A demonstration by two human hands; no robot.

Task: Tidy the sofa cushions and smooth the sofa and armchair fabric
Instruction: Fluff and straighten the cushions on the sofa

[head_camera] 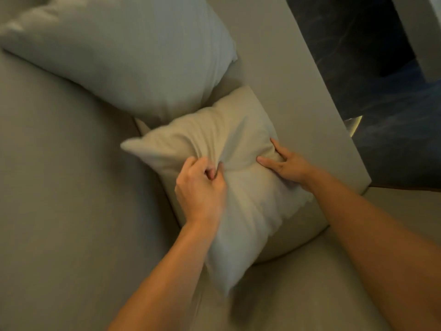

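A small cream cushion (pixel 241 204) stands in the corner of the grey sofa, leaning against the backrest. My left hand (pixel 200 189) is closed on a bunch of the cushion's cover near its middle, pulling the fabric into creases. My right hand (pixel 285 163) lies on the cushion's right side, thumb and fingers spread and pressing into it. Behind it, at the upper left, a larger pale grey cushion (pixel 133 56) rests against the back. The sofa seat (pixel 66 187) spreads out to the left.
The flat grey top of the sofa backrest (pixel 300 96) runs diagonally on the right. Beyond it lies a dark marble-like floor (pixel 391 125). The sofa armrest (pixel 310 295) fills the bottom right under my right forearm.
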